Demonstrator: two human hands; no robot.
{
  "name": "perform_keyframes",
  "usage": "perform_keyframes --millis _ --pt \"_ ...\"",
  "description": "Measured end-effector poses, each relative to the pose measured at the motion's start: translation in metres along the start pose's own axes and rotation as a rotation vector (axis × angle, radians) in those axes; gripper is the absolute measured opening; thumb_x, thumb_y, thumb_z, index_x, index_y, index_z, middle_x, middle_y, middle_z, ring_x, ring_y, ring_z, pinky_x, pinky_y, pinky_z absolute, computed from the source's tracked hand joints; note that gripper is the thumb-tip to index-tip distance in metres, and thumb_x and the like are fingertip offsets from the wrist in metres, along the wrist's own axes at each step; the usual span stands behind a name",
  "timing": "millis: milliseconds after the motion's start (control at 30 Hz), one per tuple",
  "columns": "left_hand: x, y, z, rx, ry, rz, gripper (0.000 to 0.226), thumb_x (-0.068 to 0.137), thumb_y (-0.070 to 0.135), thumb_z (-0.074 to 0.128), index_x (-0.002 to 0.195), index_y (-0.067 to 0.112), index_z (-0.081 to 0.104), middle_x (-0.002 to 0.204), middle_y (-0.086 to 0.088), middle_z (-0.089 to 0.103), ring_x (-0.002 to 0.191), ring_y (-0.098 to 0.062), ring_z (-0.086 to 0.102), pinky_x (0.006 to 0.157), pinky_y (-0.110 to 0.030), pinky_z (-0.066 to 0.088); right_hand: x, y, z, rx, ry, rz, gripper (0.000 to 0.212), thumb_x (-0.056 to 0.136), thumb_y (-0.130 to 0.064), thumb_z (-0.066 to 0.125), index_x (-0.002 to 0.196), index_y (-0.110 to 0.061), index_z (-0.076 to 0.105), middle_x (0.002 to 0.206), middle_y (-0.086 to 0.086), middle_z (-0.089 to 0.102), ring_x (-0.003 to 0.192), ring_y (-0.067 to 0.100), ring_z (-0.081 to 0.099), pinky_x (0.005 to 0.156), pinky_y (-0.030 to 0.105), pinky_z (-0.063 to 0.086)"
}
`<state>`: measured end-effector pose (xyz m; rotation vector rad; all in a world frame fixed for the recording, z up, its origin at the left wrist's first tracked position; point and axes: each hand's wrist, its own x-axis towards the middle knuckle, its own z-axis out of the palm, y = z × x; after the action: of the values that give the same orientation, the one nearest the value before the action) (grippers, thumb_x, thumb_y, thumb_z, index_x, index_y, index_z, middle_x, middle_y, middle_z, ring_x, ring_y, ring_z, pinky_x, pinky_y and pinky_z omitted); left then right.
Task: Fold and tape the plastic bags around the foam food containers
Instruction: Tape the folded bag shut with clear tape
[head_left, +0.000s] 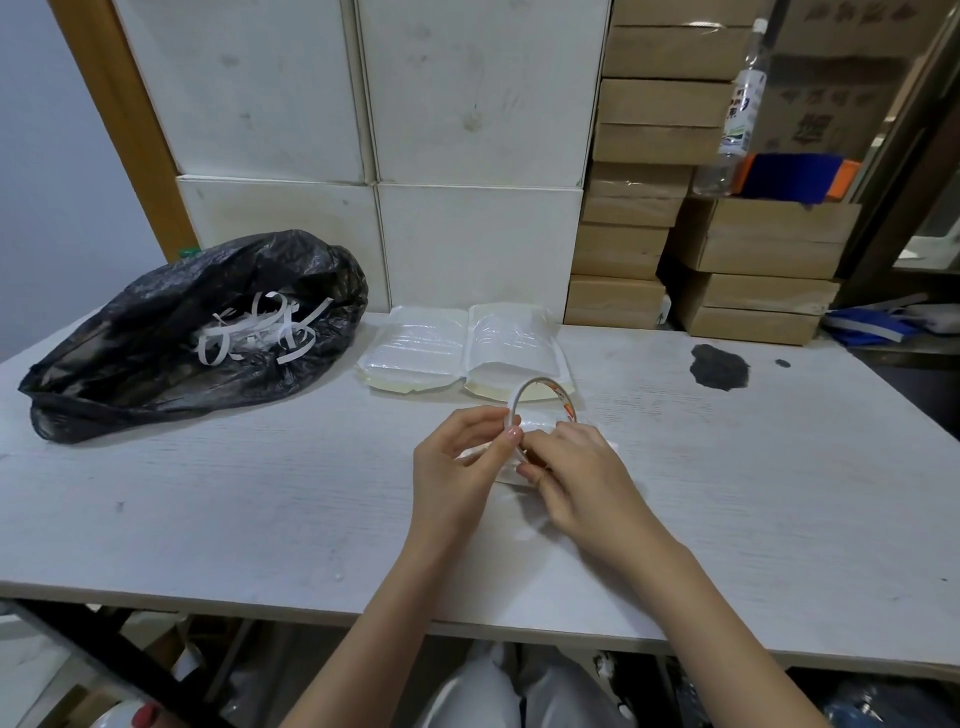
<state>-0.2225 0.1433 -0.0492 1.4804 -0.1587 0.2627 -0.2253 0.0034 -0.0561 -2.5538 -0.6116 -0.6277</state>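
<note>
Tape roll (540, 402) pinched at frame centre by left hand (457, 467) and right hand (582, 478) fingers, over bagged container (519, 470) on table (260, 493).

A white wood-grain table (260, 519) fills the lower frame — a dark stain (719, 366) at its right. Behind it, large white panels (467, 104) stand centre; stacked cardboard boxes (649, 208) upper right; a wooden post (119, 119) upper left.

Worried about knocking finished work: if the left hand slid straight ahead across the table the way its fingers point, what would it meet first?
Probably the tape roll that the left hand already pinches. Past it lie the two wrapped containers, likely the right-hand one first; depth is unclear.
</note>
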Motion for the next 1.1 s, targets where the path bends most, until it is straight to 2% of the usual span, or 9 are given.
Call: perform_keyframes --millis 100,167,233,333,433,700,867,1000,1100 --pt "0.000 -0.001 -0.001 0.002 -0.001 0.016 0.013 0.079 0.003 0.072 0.077 0.014 0.066 0.074 0.007 0.072 0.076 0.002 0.067 0.064 -0.007 0.047 0.000 0.001 -0.001 -0.032 -0.020 0.010 0.021 0.087 -0.023 0.040 0.081 -0.012 0.057 0.065 -0.002 0.050 0.068 0.020 0.045 0.073 0.031 0.039" --pt "-0.001 0.000 0.000 -0.002 0.006 0.018 0.015 0.080 0.005 0.071 0.083 0.018 0.065 0.075 0.008 0.072 0.076 0.003 0.067 0.065 -0.007 0.047 0.000 0.002 -0.002 -0.048 -0.026 0.016 0.025 0.087 -0.024 0.037 0.084 -0.013 0.059 0.066 -0.001 0.054 0.069 0.021 0.046 0.075 0.032 0.041" --pt "-0.002 0.001 0.002 0.001 0.010 0.024 0.024 0.081 0.007 0.070 0.094 0.027 0.064 0.081 0.007 0.073 0.078 0.004 0.067 0.067 -0.006 0.047 0.002 0.000 -0.004 -0.087 0.014 0.012 0.017 0.086 -0.016 0.045 0.084 -0.013 0.062 0.064 -0.002 0.056 0.066 0.021 0.048 0.076 0.028 0.038" --pt "-0.002 -0.001 0.004 -0.016 0.042 0.025 0.028 0.081 0.006 0.070 0.092 0.031 0.065 0.078 0.012 0.074 0.079 0.003 0.068 0.067 -0.008 0.048 0.004 -0.002 -0.004 -0.147 0.091 -0.009 0.007 0.077 -0.006 0.059 0.077 -0.012 0.063 0.058 -0.006 0.053 0.060 0.021 0.049 0.076 0.021 0.030" --pt "-0.002 -0.004 0.004 -0.032 0.072 0.012 0.025 0.079 0.005 0.072 0.090 0.028 0.068 0.079 0.019 0.073 0.081 0.000 0.069 0.069 -0.010 0.050 0.005 -0.002 -0.004 -0.162 0.096 -0.027 0.009 0.075 -0.004 0.061 0.075 -0.013 0.062 0.058 -0.007 0.054 0.060 0.020 0.048 0.076 0.019 0.029" --pt "-0.001 -0.007 0.004 -0.039 0.097 0.008 0.011 0.080 0.004 0.071 0.082 0.012 0.065 0.080 0.008 0.071 0.079 -0.002 0.068 0.067 -0.011 0.050 0.005 -0.002 -0.004 -0.183 0.072 -0.032 0.010 0.074 -0.005 0.061 0.079 -0.013 0.064 0.062 -0.007 0.059 0.061 0.023 0.050 0.078 0.024 0.033" --pt "0.007 -0.015 -0.006 0.102 0.083 -0.023 0.010 0.082 0.013 0.070 0.076 0.017 0.062 0.085 0.006 0.069 0.091 -0.015 0.065 0.077 -0.027 0.053 0.008 0.003 -0.016 -0.363 0.071 -0.141 0.018 0.084 -0.021 0.051 0.080 -0.016 0.068 0.062 -0.003 0.059 0.061 0.024 0.054 0.068 0.030 0.033" --pt "0.012 -0.013 -0.008 0.184 0.047 -0.079 0.012 0.080 0.017 0.073 0.073 0.016 0.063 0.090 -0.002 0.068 0.086 -0.010 0.064 0.066 -0.006 0.046 0.017 0.005 -0.035 -0.483 0.089 -0.246 0.029 0.085 -0.028 0.048 0.066 -0.015 0.066 0.058 -0.001 0.060 0.058 0.024 0.056 0.064 0.030 0.027" --pt "0.015 -0.010 -0.005 0.207 0.028 -0.123 0.011 0.077 0.019 0.075 0.073 0.014 0.067 0.081 0.006 0.068 0.080 -0.006 0.065 0.066 -0.007 0.046 0.027 0.007 -0.046 -0.559 0.009 -0.321 0.034 0.084 -0.034 0.047 0.064 -0.015 0.067 0.059 -0.002 0.062 0.059 0.023 0.059 0.064 0.028 0.030"
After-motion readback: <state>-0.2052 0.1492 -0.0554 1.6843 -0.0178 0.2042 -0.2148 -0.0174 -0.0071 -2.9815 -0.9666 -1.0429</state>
